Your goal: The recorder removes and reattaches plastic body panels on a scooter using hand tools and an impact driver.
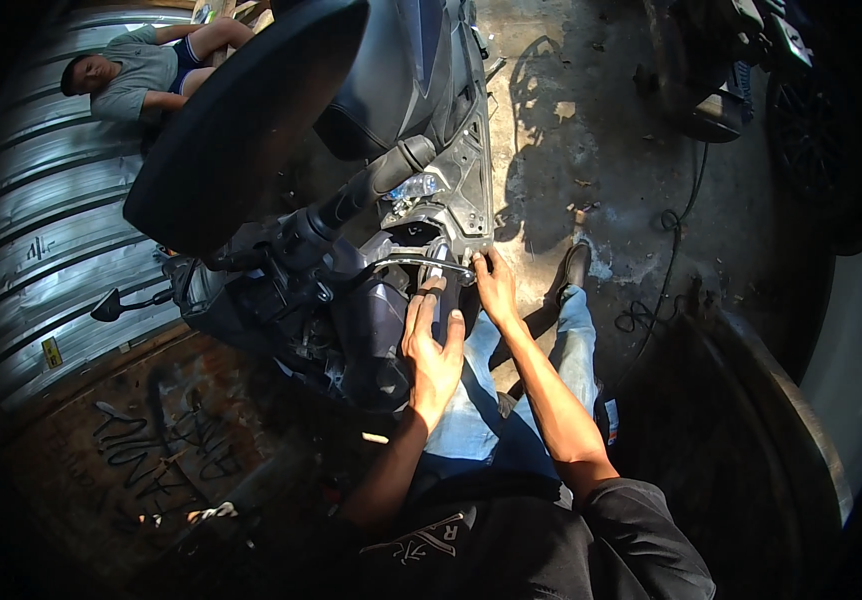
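Note:
A dark scooter (376,330) stands in front of me with part of its bodywork off, baring the black floor frame (456,185). My left hand (434,362) rests against a narrow dark panel on the near side, fingers stretched forward and thumb apart. Just right of it, my right hand (494,285) has its fingertips pinched together at the near edge of the frame; whatever lies between them is too small to make out. A black brake lever (406,259) crosses above the left fingertips. The handlebar grip (403,165) reaches over the frame.
A large black mirror (251,130) looms at upper left. Behind it, a person (146,75) sits by a corrugated metal wall (61,200). A clear plastic bottle (414,187) lies on the frame. A cable (666,250) trails over the concrete, and another vehicle's wheel (809,130) stands at right.

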Demonstrator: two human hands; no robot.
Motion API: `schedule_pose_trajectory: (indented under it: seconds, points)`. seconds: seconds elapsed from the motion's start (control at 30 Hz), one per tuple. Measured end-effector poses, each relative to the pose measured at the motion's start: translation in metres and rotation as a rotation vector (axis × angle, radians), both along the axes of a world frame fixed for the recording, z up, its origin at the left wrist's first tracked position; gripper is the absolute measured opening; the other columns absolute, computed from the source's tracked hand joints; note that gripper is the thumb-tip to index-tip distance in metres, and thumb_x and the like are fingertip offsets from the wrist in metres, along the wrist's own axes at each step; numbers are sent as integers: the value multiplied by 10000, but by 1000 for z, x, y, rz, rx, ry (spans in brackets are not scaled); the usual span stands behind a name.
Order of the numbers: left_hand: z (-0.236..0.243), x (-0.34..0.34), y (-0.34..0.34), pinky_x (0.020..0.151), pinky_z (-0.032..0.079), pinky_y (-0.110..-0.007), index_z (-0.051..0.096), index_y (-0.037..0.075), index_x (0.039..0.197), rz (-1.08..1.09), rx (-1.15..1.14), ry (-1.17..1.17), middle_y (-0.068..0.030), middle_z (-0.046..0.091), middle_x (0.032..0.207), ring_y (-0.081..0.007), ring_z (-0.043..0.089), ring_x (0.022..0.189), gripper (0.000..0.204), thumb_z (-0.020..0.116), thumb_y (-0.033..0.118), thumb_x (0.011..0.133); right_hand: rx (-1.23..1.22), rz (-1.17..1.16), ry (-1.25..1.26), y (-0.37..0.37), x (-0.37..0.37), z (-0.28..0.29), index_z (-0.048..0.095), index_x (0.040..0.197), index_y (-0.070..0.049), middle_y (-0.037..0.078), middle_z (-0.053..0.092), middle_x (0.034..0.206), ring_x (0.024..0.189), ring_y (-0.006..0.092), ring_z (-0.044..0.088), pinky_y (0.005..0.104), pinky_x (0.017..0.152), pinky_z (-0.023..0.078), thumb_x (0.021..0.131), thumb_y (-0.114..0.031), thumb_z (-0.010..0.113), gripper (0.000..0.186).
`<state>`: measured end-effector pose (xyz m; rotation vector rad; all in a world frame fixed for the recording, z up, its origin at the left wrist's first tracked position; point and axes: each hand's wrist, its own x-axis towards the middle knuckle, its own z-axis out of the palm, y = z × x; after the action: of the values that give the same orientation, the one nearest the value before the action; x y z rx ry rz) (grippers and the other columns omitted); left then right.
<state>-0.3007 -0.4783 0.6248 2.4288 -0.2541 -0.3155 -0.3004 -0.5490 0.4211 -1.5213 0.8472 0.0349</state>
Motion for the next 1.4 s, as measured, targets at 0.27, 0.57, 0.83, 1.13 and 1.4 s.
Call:
schedule_pose_trajectory:
  seconds: [0.27,0.57,0.83,1.13,1.4]
  points:
    - [67,6,85,855,482,-386,602,-56,1087,440,27,-175,-173,635,1048,-288,630,952,342,562,279,1028,320,-159,-199,-24,-60,102,635,1211,3,83,679,1044,896,118,629,271,762,522,994,-137,600,261]
    - [54,62,117,786,507,-441,627,-52,1010,314,153,74,-236,692,921,-388,683,883,565,603,511,970,156,-104,-308,33,11,75,571,1323,-40,108,627,1234,1106,173,604,302,986,460,948,-275,696,459]
    - [51,49,125,811,507,-480,616,-65,995,201,114,-91,-259,685,921,-438,665,897,597,563,529,984,144,-318,-315,53,25,65,668,1070,-31,94,712,946,885,171,651,313,817,502,831,-314,793,391]
    - [47,52,135,754,491,-461,614,-78,937,146,38,-12,-253,670,849,-425,649,815,611,552,527,993,118,-292,-292,50,22,54,652,1088,-35,107,696,975,901,190,642,333,852,499,825,-278,772,377]
    - [39,68,130,1086,350,-343,601,-57,1283,453,-687,511,-139,580,1351,-231,513,1229,574,666,408,953,-185,-225,-89,54,17,109,643,1240,-43,214,648,1155,1099,337,621,415,977,462,914,-375,679,466]
